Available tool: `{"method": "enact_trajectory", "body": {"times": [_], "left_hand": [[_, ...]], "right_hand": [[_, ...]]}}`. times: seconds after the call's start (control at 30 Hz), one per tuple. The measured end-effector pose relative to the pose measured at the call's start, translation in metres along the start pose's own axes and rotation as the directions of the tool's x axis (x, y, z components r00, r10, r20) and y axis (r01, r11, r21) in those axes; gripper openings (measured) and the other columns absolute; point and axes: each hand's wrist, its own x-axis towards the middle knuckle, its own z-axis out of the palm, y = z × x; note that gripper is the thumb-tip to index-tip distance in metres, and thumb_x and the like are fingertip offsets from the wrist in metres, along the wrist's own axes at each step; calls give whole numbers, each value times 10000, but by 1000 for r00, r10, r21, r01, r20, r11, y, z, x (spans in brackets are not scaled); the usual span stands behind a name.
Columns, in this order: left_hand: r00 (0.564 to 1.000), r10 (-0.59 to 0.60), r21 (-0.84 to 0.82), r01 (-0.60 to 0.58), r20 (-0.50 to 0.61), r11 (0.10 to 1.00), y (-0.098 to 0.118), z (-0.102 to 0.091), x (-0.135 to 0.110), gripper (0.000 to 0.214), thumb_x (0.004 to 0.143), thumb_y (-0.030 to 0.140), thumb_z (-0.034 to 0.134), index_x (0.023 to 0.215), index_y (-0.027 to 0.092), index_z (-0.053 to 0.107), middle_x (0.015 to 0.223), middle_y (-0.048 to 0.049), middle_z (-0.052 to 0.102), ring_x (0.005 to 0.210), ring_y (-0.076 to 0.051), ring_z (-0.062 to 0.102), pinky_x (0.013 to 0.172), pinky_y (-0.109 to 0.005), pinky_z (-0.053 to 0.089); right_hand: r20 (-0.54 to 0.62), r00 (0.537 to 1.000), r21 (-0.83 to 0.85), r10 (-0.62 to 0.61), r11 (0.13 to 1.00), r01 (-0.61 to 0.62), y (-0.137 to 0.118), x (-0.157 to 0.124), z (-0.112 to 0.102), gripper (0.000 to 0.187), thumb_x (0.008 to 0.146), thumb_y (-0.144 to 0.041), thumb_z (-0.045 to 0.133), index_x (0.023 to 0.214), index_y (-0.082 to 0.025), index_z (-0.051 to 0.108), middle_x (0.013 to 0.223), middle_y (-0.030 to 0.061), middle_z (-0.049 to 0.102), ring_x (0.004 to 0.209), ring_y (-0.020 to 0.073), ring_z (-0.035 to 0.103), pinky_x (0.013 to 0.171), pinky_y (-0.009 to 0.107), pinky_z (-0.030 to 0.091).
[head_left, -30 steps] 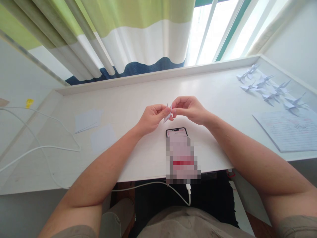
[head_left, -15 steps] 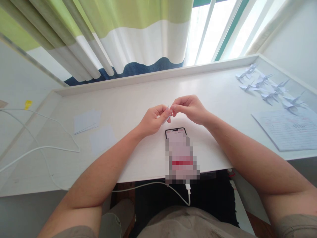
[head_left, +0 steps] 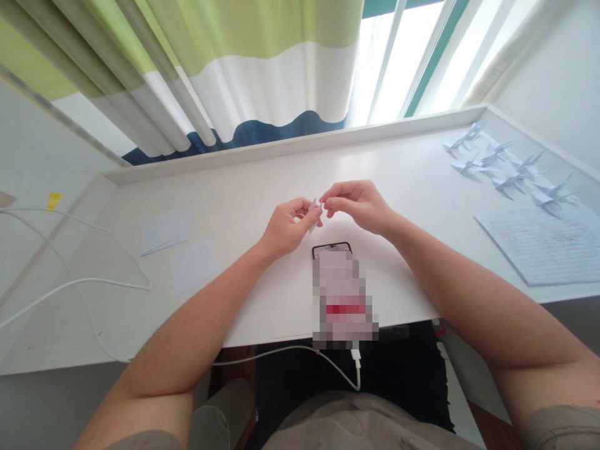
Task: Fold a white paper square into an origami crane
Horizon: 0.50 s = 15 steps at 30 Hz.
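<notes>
A small folded piece of white paper [head_left: 313, 207] is pinched between both my hands above the middle of the white desk [head_left: 244, 187]. My left hand [head_left: 285, 226] is closed, its thumb and fingers gripping the paper's lower part. My right hand [head_left: 359, 205] is closed too, its fingertips pinching the paper's upper edge. Most of the paper is hidden by my fingers. A phone [head_left: 341, 294] lies on the desk just below my hands, near the front edge.
Several folded paper cranes [head_left: 509, 165] lie at the far right, with a lined notebook [head_left: 546, 244] in front of them. Blank paper squares [head_left: 165, 230] rest at the left. White cables [head_left: 70, 281] cross the left side. A curtain [head_left: 210, 69] hangs behind the desk.
My hands have stayed in place, working the folded paper with small finger movements; less of the paper shows below my fingers now. Nothing else has moved.
</notes>
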Motion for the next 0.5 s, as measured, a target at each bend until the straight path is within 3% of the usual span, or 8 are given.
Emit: {"method": "enact_trajectory", "body": {"times": [0.3, 0.5], "left_hand": [[998, 61, 111, -59, -10, 992, 1, 1, -2, 469, 984, 643, 718, 855, 192, 727, 813, -66, 802, 795, -195, 740, 829, -348, 549], [998, 64, 147, -60, -19, 987, -2, 1, -2, 450, 997, 623, 704, 867, 192, 735, 833, -74, 809, 807, -199, 732, 745, -320, 532]], "right_hand": [[34, 999, -77, 12, 997, -10, 3, -1, -1, 136, 843, -299, 853, 806, -179, 804, 759, 48, 780, 726, 178, 720, 719, 350, 612], [36, 999, -63, -8, 998, 10, 4, -1, 1, 110, 853, -279, 829, 811, -182, 799, 753, 41, 775, 736, 180, 718, 736, 361, 617]]}}
